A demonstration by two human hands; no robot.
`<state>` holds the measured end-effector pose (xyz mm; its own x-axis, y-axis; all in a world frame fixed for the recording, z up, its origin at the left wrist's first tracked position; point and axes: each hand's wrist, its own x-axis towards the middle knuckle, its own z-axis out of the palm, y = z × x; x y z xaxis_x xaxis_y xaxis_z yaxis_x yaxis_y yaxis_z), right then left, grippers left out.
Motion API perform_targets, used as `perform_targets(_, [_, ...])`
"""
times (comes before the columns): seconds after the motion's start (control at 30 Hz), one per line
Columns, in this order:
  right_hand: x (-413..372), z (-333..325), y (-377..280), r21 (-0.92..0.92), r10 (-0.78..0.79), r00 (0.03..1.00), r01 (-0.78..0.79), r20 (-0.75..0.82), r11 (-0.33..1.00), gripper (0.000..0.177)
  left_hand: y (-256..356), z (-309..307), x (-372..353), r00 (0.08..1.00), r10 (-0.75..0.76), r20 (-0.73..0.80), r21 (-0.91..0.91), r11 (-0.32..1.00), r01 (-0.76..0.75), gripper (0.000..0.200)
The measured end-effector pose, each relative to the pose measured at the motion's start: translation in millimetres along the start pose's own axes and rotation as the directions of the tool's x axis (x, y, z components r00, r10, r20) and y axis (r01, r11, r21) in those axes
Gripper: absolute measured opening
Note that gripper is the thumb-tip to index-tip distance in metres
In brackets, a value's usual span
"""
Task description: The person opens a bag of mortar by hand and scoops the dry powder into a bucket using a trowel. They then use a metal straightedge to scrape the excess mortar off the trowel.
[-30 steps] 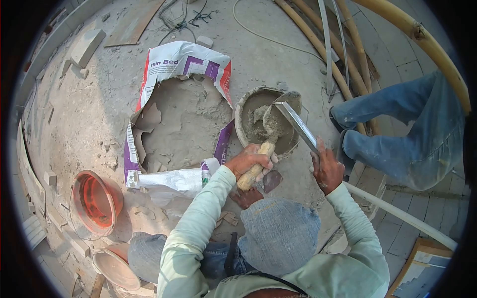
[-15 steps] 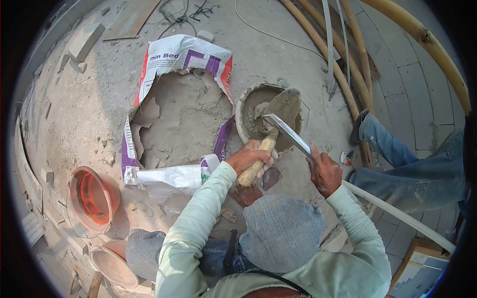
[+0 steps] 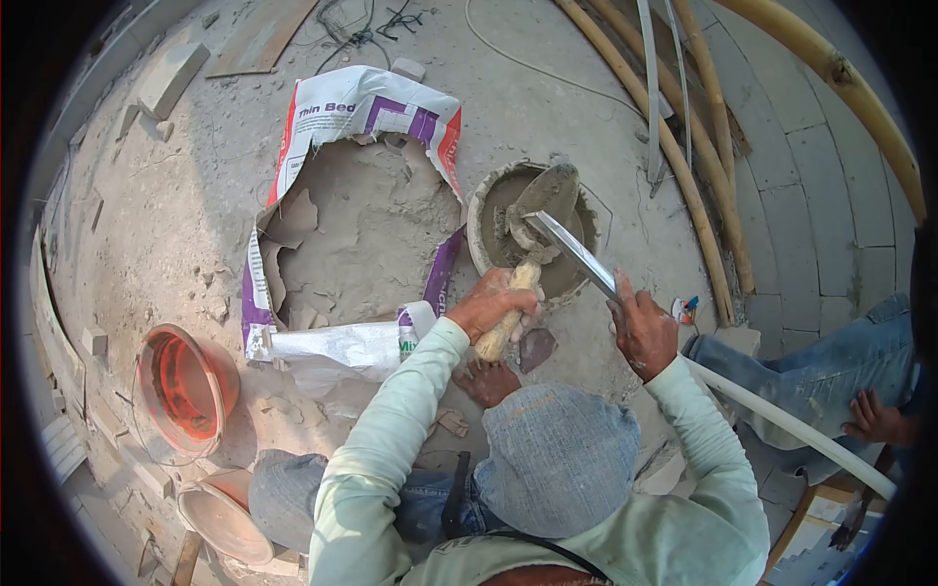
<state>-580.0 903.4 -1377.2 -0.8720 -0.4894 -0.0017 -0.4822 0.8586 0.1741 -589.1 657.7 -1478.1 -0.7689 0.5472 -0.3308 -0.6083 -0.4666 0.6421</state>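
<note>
My left hand [image 3: 493, 305] is wrapped round the pale handle of a mortar-coated trowel [image 3: 549, 195]. Its blade is tilted over a round bucket [image 3: 475, 217] containing wet grey mortar [image 3: 567, 276]. In my right hand [image 3: 641, 332] is a flat, shiny metal strip [image 3: 575, 246], which slants to the upper left. The strip's far end lies across the lower part of the trowel blade and appears to touch it. A torn paper bag [image 3: 327, 109] marked "Thin Bed" stands left of the bucket, with grey powder [image 3: 366, 234] inside.
An orange bucket [image 3: 220, 376] stands at left, with another tub [image 3: 220, 523] below it. Bamboo poles [image 3: 650, 117] lie at upper right. A pale pipe [image 3: 791, 425] extends to the lower right. Another person's leg [image 3: 831, 381] and hand [image 3: 873, 418] are at the right edge.
The trowel blade has turned and shifted slightly left over the bucket, with the metal strip still against it. At right, the other person's leg has moved and a hand has come into view.
</note>
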Motion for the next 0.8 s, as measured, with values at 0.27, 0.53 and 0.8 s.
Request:
perform_targets(0.27, [-24, 5, -1, -0.034, 0.069, 0.997, -0.068, 0.045, 0.997, 0.056, -10, -4, 8, 0.991, 0.097, -0.093, 0.197, 0.977, -0.077, 0.029])
perform_targets(0.53, [-21, 1, 4, -0.001, 0.172, 0.985, -0.172, 0.032, 0.985, 0.058, 10, 0, -2, 0.987, 0.095, -0.133, 0.192, 0.979, -0.068, 0.024])
perform_targets(0.8, [-12, 13, -7, 0.083, 0.104, 0.995, -0.104, -0.001, 0.991, 0.060, 12, 1, -6, 0.987, 0.097, -0.127, 0.203, 0.977, -0.070, 0.024])
